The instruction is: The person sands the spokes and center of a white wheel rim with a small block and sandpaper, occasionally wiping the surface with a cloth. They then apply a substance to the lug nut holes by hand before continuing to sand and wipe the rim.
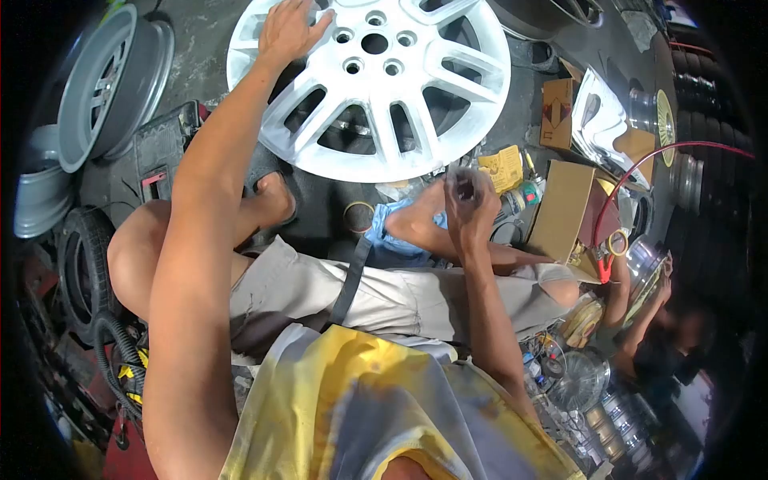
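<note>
A large white wheel rim [432, 80] lies in front of me at the top of the view, its spokes and several bolt holes facing up. My left hand [290, 30] rests on the rim's upper left part, with thumb and fingers apart. Below the rim's lower right edge is my right hand [470, 200], its fingers closed round a small, partly see-through object that I cannot make out. Beside my right hand, a blue plastic bag [400, 240] lies near my foot. A yellow packet [502, 169] sits just to its right.
Grey rims [100, 88] stand at the left above a black tire [84, 268]. Cardboard boxes [560, 210] are at the right, with a red hose [640, 162] and an air gun. Another person's arm [640, 320] reaches in at the lower right, near more rims.
</note>
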Tool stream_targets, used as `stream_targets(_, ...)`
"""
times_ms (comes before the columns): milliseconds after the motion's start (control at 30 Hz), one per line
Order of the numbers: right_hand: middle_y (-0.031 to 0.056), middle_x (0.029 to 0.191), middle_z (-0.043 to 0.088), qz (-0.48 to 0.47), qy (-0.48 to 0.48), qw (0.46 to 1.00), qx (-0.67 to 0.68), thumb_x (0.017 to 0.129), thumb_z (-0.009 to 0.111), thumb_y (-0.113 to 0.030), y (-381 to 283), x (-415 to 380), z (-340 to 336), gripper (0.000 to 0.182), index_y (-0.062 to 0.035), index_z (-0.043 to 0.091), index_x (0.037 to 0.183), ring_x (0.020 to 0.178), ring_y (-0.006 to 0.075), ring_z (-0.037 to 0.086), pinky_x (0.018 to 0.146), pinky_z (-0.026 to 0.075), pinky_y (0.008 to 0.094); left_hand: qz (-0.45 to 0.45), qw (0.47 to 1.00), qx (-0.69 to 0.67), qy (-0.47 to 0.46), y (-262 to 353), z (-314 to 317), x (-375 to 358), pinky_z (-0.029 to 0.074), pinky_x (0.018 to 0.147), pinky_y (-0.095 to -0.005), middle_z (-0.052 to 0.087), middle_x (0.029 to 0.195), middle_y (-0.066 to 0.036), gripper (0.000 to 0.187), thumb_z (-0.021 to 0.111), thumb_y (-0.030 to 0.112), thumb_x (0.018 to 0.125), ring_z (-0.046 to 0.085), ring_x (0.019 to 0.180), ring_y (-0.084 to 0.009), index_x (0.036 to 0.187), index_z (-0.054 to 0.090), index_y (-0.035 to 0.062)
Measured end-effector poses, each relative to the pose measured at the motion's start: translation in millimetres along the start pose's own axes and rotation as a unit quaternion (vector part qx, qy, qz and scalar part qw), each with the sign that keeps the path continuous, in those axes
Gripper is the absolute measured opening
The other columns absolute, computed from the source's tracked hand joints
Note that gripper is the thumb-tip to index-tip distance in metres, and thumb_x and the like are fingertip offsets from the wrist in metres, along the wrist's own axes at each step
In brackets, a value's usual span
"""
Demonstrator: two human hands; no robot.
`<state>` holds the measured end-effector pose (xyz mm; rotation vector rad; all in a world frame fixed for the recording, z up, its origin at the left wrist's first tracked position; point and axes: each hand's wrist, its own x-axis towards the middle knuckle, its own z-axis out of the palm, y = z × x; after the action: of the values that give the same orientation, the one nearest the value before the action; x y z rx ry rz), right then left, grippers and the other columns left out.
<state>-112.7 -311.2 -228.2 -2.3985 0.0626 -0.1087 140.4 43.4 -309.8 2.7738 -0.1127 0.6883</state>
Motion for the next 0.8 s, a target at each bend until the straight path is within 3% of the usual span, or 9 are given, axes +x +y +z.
stream_targets(100,0.0195,0.087,0.066,-0.029,-0.010,0.999,0.011,0.080,0.077,-0.003,11.2,28.1,14.1,0.019,-0.0027,0.067,0.096,0.075,0.0355,0.067,0.067,0.052,0.0456,-0.046,0.997,-0.010,-0.068,11.2,-16.6,8.1,0.045,0.096,-0.0521,0.066,0.104,-0.018,0.040,0.066,0.045,0.091,0.059,0.108,-0.0380,0.093,0.067,0.0044)
stream_targets(167,0.0212,0.088,0.066,-0.147,0.049,0.987,-0.047,0.079,0.075,-0.001,14.2,46.9,25.8,0.019,-0.0018,0.068,0.096,0.078,0.0388,0.066,0.071,0.052,0.0481,-0.020,0.998,-0.028,-0.042,4.6,-12.0,6.5,0.045,0.096,-0.0517,0.066,0.103,-0.017,0.040,0.067,0.045,0.091,0.059,0.107,-0.0380,0.091,0.067,0.0050)
stream_targets(333,0.0206,0.088,0.067,-0.016,0.025,0.999,0.015,0.087,0.068,-0.008,-2.8,68.8,15.8,0.014,-0.0004,0.067,0.098,0.082,0.0394,0.066,0.075,0.051,0.0476,-0.021,0.999,-0.038,-0.016,5.3,-10.0,4.3,0.046,0.097,-0.0511,0.066,0.103,-0.017,0.039,0.069,0.045,0.090,0.059,0.108,-0.0378,0.090,0.067,0.0058)
stream_targets(433,0.0208,0.087,0.066,-0.004,0.000,1.000,0.014,0.088,0.068,-0.008,4.4,53.3,-1.2,0.016,-0.0005,0.065,0.101,0.081,0.0396,0.066,0.075,0.051,0.0471,-0.030,0.999,-0.027,-0.031,6.4,-13.8,6.6,0.046,0.097,-0.0509,0.069,0.103,-0.018,0.042,0.063,0.046,0.094,0.061,0.107,-0.0382,0.091,0.070,0.0048)
stream_targets(500,0.0202,0.088,0.064,-0.019,-0.004,1.000,0.016,0.088,0.069,-0.007,15.5,43.3,-0.2,0.018,-0.0009,0.064,0.103,0.083,0.0406,0.065,0.075,0.050,0.0473,0.003,0.996,0.040,-0.082,-0.7,-9.4,3.9,0.039,0.115,-0.0468,0.063,0.137,-0.019,0.064,0.058,0.056,0.098,0.055,0.130,-0.0379,0.127,0.068,0.0010)
stream_targets(600,0.0197,0.098,0.059,-0.124,-0.036,0.990,-0.055,0.085,0.072,-0.003,12.5,33.4,-2.1,0.020,-0.0021,0.066,0.104,0.087,0.0420,0.062,0.077,0.051,0.0489,0.008,0.998,0.017,-0.055,-4.8,-0.9,2.5,0.040,0.112,-0.0455,0.066,0.128,-0.016,0.056,0.059,0.052,0.097,0.055,0.125,-0.0355,0.120,0.070,0.0017)
stream_targets(700,0.0202,0.101,0.059,-0.114,-0.054,0.990,-0.059,0.084,0.072,-0.002,8.9,35.9,-10.2,0.020,-0.0025,0.068,0.103,0.087,0.0431,0.063,0.077,0.051,0.0493,0.023,0.999,0.019,-0.013,-4.7,2.4,1.3,0.040,0.111,-0.0454,0.067,0.123,-0.016,0.054,0.059,0.050,0.098,0.056,0.122,-0.0355,0.116,0.071,0.0012)
stream_targets(733,0.0202,0.101,0.059,-0.116,-0.051,0.990,-0.059,0.084,0.072,-0.002,10.3,37.1,-12.7,0.020,-0.0025,0.068,0.103,0.087,0.0431,0.063,0.077,0.051,0.0493,0.010,0.998,-0.002,-0.066,-1.4,-5.0,3.9,0.039,0.113,-0.0444,0.067,0.118,-0.016,0.051,0.059,0.048,0.098,0.057,0.119,-0.0353,0.114,0.070,0.0006)
stream_targets(800,0.0211,0.100,0.060,-0.093,-0.099,0.989,-0.059,0.086,0.072,-0.005,16.9,41.3,-18.3,0.017,-0.0018,0.069,0.102,0.088,0.0445,0.063,0.076,0.051,0.0492,0.014,0.997,0.005,-0.071,4.4,-9.3,2.4,0.037,0.114,-0.0448,0.067,0.117,-0.017,0.050,0.059,0.047,0.098,0.057,0.119,-0.0352,0.114,0.070,0.0006)
